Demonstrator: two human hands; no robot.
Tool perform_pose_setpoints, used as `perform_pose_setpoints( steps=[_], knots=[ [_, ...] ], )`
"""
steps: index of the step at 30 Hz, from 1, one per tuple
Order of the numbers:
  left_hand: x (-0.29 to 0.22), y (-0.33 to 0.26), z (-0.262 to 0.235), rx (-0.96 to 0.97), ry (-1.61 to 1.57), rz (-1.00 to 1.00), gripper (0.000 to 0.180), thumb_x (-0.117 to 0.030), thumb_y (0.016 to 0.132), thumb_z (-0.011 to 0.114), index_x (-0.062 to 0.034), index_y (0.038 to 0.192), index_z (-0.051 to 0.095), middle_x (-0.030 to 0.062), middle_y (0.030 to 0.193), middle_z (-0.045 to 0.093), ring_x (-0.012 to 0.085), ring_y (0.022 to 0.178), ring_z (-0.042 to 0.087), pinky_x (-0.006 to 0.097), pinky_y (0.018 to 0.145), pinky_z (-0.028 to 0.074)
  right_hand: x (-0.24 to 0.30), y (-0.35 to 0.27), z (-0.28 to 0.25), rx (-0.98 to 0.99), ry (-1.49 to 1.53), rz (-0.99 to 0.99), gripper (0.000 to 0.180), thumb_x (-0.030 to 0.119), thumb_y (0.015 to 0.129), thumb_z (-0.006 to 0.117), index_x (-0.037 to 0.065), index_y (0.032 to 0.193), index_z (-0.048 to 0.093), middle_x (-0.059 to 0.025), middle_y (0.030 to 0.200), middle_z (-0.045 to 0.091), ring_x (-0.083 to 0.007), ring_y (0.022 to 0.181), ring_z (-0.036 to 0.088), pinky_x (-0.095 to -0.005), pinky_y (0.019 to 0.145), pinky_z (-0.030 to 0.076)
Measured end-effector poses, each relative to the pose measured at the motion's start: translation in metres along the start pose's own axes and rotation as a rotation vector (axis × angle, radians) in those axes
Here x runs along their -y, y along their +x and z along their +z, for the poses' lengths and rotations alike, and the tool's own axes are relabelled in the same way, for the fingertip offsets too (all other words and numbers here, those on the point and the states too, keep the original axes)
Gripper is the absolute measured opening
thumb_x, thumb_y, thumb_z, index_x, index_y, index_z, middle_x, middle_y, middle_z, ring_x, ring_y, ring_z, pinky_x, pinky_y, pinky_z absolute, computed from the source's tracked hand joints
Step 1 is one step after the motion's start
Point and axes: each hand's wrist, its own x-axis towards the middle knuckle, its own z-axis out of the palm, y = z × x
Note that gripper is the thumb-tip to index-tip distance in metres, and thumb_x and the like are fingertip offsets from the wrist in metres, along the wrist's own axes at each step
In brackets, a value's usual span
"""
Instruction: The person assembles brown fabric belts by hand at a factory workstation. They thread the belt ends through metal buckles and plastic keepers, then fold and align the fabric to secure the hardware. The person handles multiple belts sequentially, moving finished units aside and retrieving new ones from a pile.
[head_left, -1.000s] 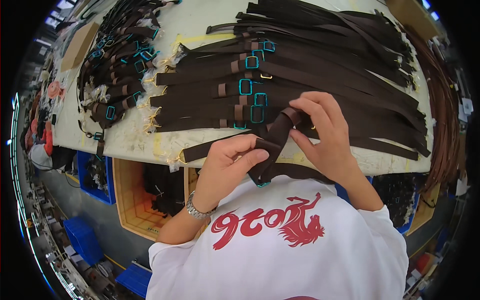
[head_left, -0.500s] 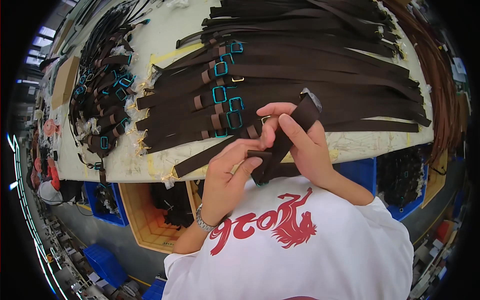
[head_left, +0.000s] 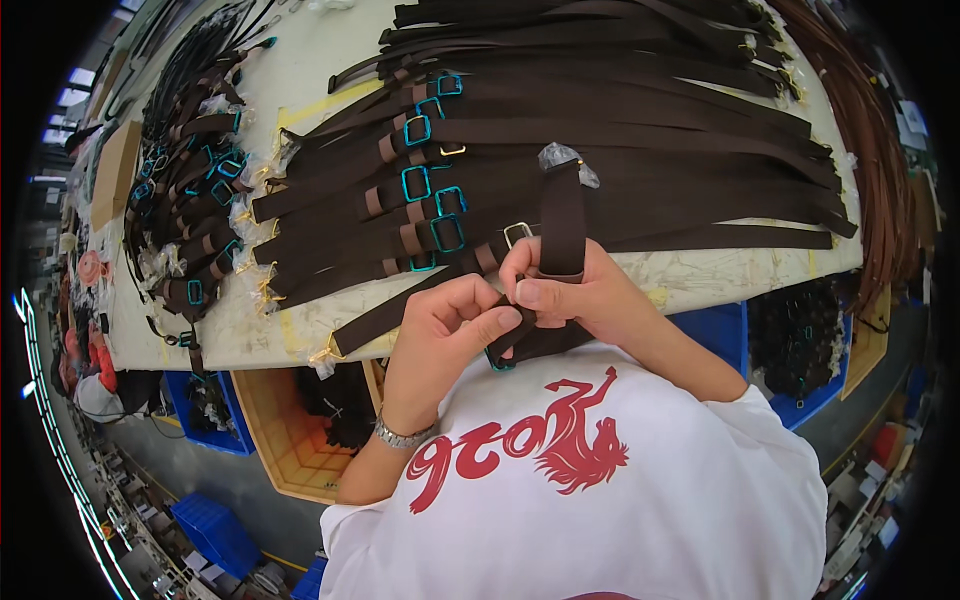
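Both hands are closed on a dark brown strap [head_left: 563, 222] above the table's near edge. Its free end rises upright past my right hand [head_left: 588, 297], tipped with a piece of clear plastic wrap [head_left: 560, 155]. The right thumb and fingers pinch the strap where a narrow band crosses it. My left hand [head_left: 440, 325] grips a folded part of the strap between thumb and fingers, close against the right fingertips. A teal-edged buckle [head_left: 502, 366] shows just below the hands, partly hidden by the strap. A pale metal buckle [head_left: 517, 235] lies behind the hands.
Rows of dark straps with teal-edged buckles [head_left: 448, 233] cover the pale table [head_left: 640, 283]. A tangled heap of buckled straps [head_left: 215, 185] lies left, near a cardboard box [head_left: 116, 175]. Brown cords [head_left: 865, 150] hang far right. A wooden bin [head_left: 262, 425] and blue crates [head_left: 212, 530] stand below.
The strap's wrapped end has swung from leaning right to upright. My right hand has moved down and left, and its fingers are now closer to the left fingertips.
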Motion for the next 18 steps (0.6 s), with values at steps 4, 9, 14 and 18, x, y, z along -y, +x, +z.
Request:
perform_pose_setpoints(
  steps=[4, 9, 14, 18],
  knots=[
    [0.003, -0.002, 0.003, -0.052, 0.224, 0.099, 0.017, -0.013, 0.098, 0.081, 0.0013, 0.104, 0.074, -0.0012, 0.085, 0.067, 0.0079, 0.084, 0.065, 0.026, 0.075, 0.052, 0.001, 0.004, -0.003, -0.047, -0.120, -0.024, 0.022, 0.024, 0.099, 0.081, 0.006, 0.103, 0.069, 0.0059, 0.078, 0.056, -0.0027, 0.065, 0.044, -0.0227, 0.058, 0.032],
    [0.000, -0.005, 0.012, -0.152, 0.321, 0.065, 0.020, -0.015, 0.097, 0.081, 0.0010, 0.109, 0.076, 0.0022, 0.085, 0.073, 0.0082, 0.083, 0.064, 0.027, 0.075, 0.051, -0.004, 0.006, 0.003, -0.114, -0.143, -0.029, 0.020, 0.025, 0.105, 0.076, 0.006, 0.105, 0.068, 0.0060, 0.080, 0.055, -0.0041, 0.072, 0.048, -0.0234, 0.064, 0.038],
    [0.003, -0.006, 0.009, -0.044, 0.416, 0.114, 0.018, -0.011, 0.101, 0.077, 0.0058, 0.109, 0.076, 0.0016, 0.091, 0.074, 0.0081, 0.079, 0.064, 0.026, 0.072, 0.052, -0.011, 0.010, 0.006, -0.162, 0.031, -0.205, 0.036, 0.038, 0.115, 0.055, 0.005, 0.109, 0.068, 0.0020, 0.087, 0.058, -0.0098, 0.087, 0.055, -0.0290, 0.080, 0.045],
    [0.007, -0.002, 0.013, -0.027, 0.326, 0.106, 0.018, -0.010, 0.097, 0.080, 0.0062, 0.104, 0.077, 0.0049, 0.087, 0.075, 0.0119, 0.078, 0.065, 0.029, 0.073, 0.053, -0.013, 0.009, 0.011, -0.053, 0.046, -0.167, 0.043, 0.041, 0.118, 0.047, 0.004, 0.109, 0.068, -0.0069, 0.103, 0.066, -0.0177, 0.107, 0.062, -0.0351, 0.099, 0.049]
  ],
)
